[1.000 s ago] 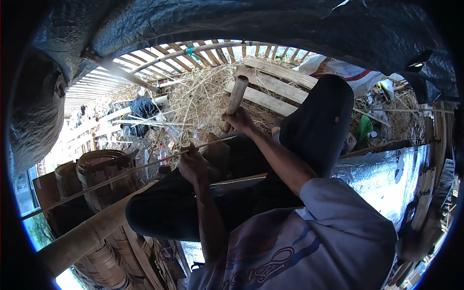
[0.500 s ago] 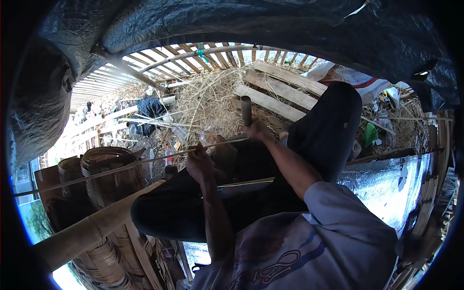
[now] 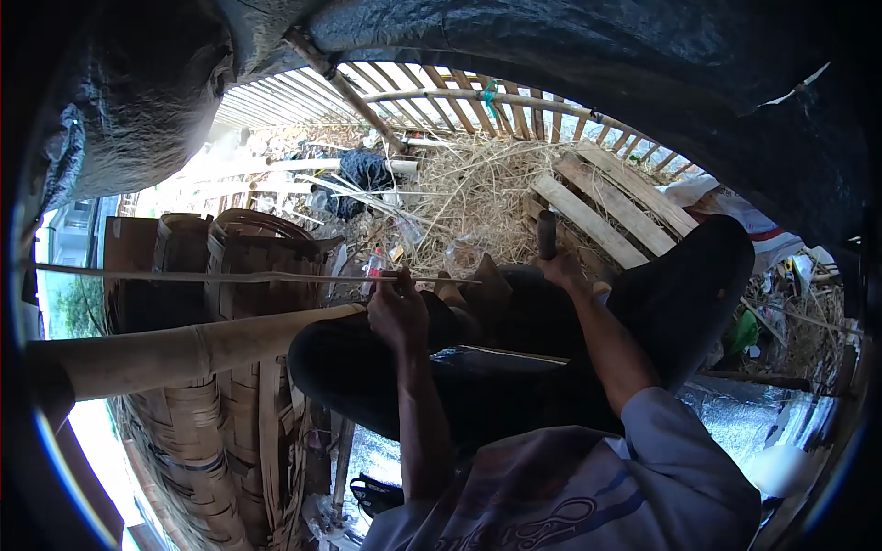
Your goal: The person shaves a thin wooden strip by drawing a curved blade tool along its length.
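Observation:
My left hand [image 3: 399, 312] is closed on a long thin bamboo strip [image 3: 211, 276], which runs nearly level from the far left edge to just past my fingers. In my right hand [image 3: 562, 270], the fingers wrap round a tool with a thick wooden handle [image 3: 548, 235] that stands up above the fist. The tool's lower part is too dark to make out. Between the hands, near my crossed legs, is a brown wooden block [image 3: 492, 283]. The strip's right end lies close to this block.
A thick bamboo pole [image 3: 211, 345] juts in from the left, beside woven bamboo baskets [image 3: 193, 441]. Ahead are straw [image 3: 478, 188], wooden planks [image 3: 597, 220] and a slatted bamboo fence [image 3: 459, 110]. Dark sheeting [image 3: 570, 46] hangs overhead.
The view has turned left, so the scene sits further right. The strip now lies nearly level instead of slanting. The handle in my right hand is more upright and appears shorter. Both hands keep their hold.

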The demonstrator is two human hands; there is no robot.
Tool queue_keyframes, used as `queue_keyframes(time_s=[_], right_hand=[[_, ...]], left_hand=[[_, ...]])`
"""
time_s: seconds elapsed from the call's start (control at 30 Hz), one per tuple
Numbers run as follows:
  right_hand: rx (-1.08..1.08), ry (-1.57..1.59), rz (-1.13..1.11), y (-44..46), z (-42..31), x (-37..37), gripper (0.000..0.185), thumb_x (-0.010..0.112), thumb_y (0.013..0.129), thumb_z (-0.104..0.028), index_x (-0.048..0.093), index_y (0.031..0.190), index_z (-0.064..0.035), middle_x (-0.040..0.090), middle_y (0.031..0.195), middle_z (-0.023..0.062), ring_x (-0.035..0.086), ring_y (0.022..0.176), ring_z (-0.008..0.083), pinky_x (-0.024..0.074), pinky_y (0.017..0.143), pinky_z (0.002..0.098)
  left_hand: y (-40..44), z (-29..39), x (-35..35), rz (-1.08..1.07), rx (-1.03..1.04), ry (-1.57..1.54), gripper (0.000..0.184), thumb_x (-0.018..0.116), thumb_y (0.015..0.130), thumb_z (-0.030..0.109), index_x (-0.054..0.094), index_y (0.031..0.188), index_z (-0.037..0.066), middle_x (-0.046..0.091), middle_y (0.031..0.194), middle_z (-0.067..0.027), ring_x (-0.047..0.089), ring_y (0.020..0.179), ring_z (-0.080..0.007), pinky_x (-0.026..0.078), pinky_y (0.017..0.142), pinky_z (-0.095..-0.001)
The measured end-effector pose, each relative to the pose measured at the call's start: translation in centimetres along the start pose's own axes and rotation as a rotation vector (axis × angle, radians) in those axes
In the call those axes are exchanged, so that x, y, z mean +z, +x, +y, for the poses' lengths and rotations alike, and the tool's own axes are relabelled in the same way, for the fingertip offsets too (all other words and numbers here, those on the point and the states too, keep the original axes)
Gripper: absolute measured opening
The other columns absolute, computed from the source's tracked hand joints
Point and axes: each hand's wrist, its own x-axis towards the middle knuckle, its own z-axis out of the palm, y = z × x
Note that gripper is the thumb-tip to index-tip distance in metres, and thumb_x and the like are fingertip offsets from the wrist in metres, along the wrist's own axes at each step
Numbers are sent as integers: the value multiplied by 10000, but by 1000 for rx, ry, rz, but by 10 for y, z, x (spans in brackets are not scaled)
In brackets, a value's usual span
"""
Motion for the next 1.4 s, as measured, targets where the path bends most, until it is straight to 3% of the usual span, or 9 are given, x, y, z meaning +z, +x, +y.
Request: queue_keyframes(time_s=[0.2,0.4,0.6,0.67,0.87,1.0,1.2,1.27,1.4], right_hand=[[-35,107,-87,4,-11,6,471,696,749,-494,701,955,-70,685,974,201,644,993,342,503,857,409],[-377,198,3,12,-22,22,488,668,782,-513,687,975,-65,690,978,188,645,995,338,503,838,422],[-510,492,85,-11,-60,16,251,692,773,-288,660,879,-63,683,807,115,674,852,268,515,752,374],[-534,502,25,-18,-70,17,142,650,818,-138,632,907,-29,661,809,70,645,787,165,513,721,299],[-624,529,-140,-18,-57,69,123,629,814,-125,639,875,-19,673,818,52,647,807,151,510,730,270],[-368,591,-106,-15,-60,69,176,665,743,-210,670,820,-53,676,794,107,671,804,244,518,725,364],[-481,396,-94,-27,-94,40,258,667,736,-285,672,856,-57,686,862,135,670,878,299,520,781,402],[-417,296,-54,-20,-64,77,152,669,770,-207,660,831,-69,685,827,66,670,809,194,522,723,320],[-418,32,64,-18,-36,94,162,672,764,-216,656,795,-58,685,808,67,674,821,195,520,725,326]], left_hand=[[-2,2,-7,-26,-118,-194,267,598,896,345,669,854,91,685,775,-140,663,764,-364,494,646,-462],[-1,1,9,-30,-69,-162,277,590,900,349,666,847,88,675,745,-150,656,730,-376,488,627,-475],[3,11,1,-57,-88,-86,273,594,895,354,669,865,94,671,745,-162,650,725,-395,488,633,-496],[4,9,3,-44,-91,-85,271,594,894,355,670,867,96,672,748,-164,649,730,-398,490,639,-498],[4,4,3,-26,-120,-59,275,588,897,351,669,878,88,677,767,-173,650,758,-405,496,668,-498],[8,-10,14,-60,-168,-179,282,587,897,343,660,891,71,681,780,-175,652,771,-402,494,675,-501],[7,3,1,-80,-158,-112,288,591,895,337,661,893,58,685,797,-174,653,789,-396,491,687,-494],[5,2,2,-73,-160,-131,286,590,895,336,661,895,59,686,800,-171,653,790,-396,491,690,-491],[7,5,2,-63,-169,-134,286,607,892,329,672,905,50,685,830,-162,650,798,-371,483,690,-451]])
